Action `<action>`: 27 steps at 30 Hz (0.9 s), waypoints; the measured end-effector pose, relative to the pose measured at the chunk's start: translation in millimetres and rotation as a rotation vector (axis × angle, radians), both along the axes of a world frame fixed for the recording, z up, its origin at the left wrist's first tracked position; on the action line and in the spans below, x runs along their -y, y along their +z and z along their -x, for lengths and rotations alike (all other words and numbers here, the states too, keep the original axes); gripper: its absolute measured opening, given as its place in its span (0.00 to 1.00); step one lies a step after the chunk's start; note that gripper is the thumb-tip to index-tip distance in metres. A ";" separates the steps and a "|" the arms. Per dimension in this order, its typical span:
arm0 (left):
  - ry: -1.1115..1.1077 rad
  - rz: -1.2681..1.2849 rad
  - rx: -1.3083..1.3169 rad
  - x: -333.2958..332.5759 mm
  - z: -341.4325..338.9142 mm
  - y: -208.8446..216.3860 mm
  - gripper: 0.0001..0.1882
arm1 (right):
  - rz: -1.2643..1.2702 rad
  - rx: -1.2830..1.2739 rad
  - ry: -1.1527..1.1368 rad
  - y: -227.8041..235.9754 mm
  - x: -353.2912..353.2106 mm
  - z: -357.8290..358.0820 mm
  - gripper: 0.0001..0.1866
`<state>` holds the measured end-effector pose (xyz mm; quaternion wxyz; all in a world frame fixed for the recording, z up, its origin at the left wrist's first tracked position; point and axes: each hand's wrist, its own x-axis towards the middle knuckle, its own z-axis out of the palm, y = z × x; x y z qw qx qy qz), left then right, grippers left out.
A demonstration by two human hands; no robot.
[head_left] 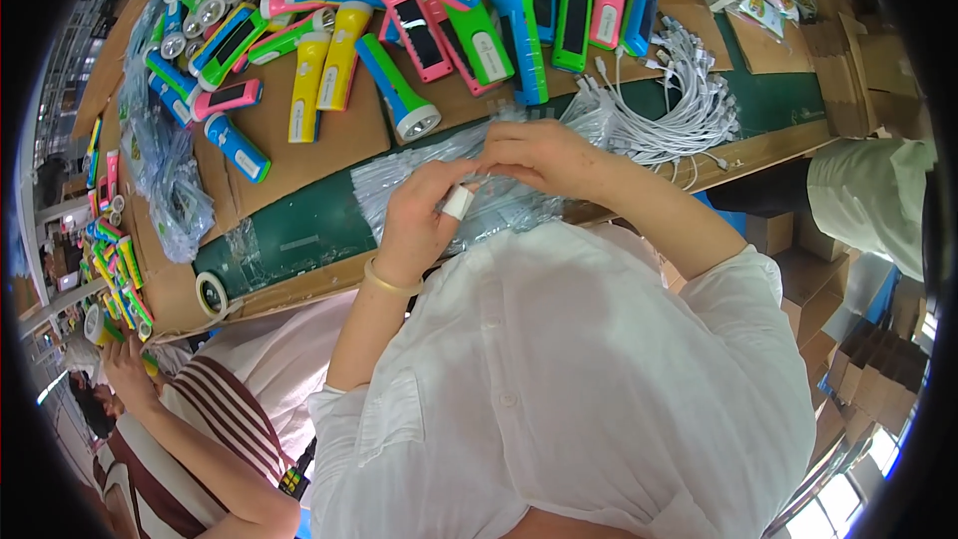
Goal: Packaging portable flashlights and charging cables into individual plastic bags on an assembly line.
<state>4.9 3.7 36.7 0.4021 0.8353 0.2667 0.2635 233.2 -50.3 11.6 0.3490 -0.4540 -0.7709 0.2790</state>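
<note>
Over a layer of clear plastic bags (389,183) at the table's front edge, my two hands meet with their fingertips close together. My left hand (414,215) is closed in a pinch, and a small white band or piece (459,202) shows at its thumb. Fingers bent and pressed inward, my right hand (549,155) comes in from the right. Whatever lies between the fingertips is too small or hidden to make out. Just beyond the hands lie a blue-green flashlight (399,90) and another blue-green flashlight (524,40). White cables (659,120) lie bundled beside my right hand.
Several colourful flashlights (409,20) cover the cardboard (269,150) at the back. Crumpled plastic (165,170) and a tape roll (211,295) lie to the left. A co-worker's hand (128,371) holds a flashlight at the lower left. Cardboard boxes (818,289) stand at the right.
</note>
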 end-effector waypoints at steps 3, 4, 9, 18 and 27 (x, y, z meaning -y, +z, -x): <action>-0.053 -0.089 -0.044 -4.9 1.7 -5.6 0.10 | 0.048 0.133 0.038 1.6 10.8 -17.9 0.09; -0.041 -0.074 -0.056 -5.4 4.4 -8.2 0.09 | 0.098 0.178 0.011 7.1 14.3 -33.8 0.08; -0.007 0.011 -0.064 -3.0 11.1 -9.9 0.09 | 0.297 -0.050 -0.473 21.3 21.9 -120.4 0.11; -0.399 -0.301 -0.002 -10.6 -16.4 1.2 0.12 | 0.363 0.146 -1.261 -34.3 -55.2 -256.1 0.46; -0.404 -0.228 0.095 -9.6 -21.6 -15.1 0.18 | 0.331 -0.705 -0.564 69.3 -2.9 -99.6 0.26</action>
